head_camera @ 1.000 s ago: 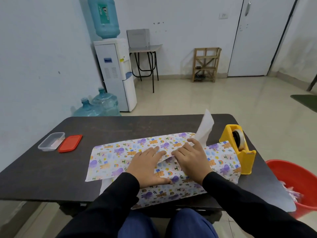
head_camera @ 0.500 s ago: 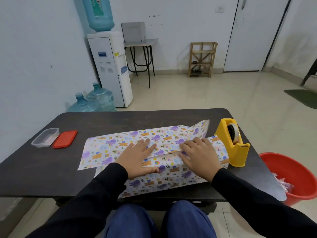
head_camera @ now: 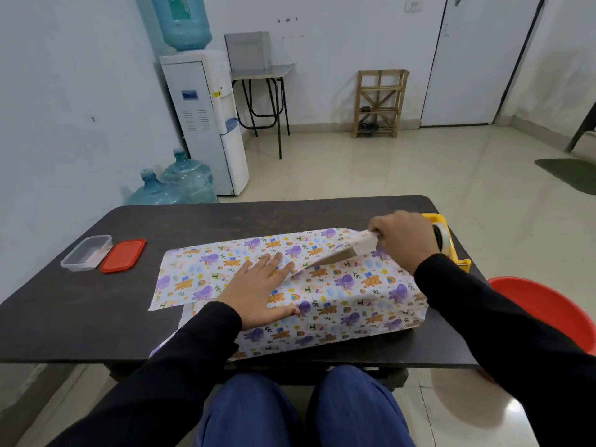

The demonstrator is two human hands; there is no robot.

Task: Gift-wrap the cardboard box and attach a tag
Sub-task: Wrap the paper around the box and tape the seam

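Pressing the left hand (head_camera: 258, 290) flat, fingers straight and spread, on the printed wrapping paper (head_camera: 354, 295) over the top of the cardboard box (head_camera: 338, 257). Pinching the paper's far right edge in the right hand (head_camera: 403, 240), fingers curled round it, holding it raised just enough to bare a brown sliver of cardboard underneath. Lying lengthwise across the dark worktop (head_camera: 96, 311) near its front edge, with the box almost wholly under paper and a loose flap spread flat to the left. Just behind the right hand, at the worktop's right edge: yellow tape dispenser (head_camera: 451, 250). Far left, side by side: clear container (head_camera: 85, 253) and red lid (head_camera: 124, 255). On the floor, right: red bucket (head_camera: 541, 304).
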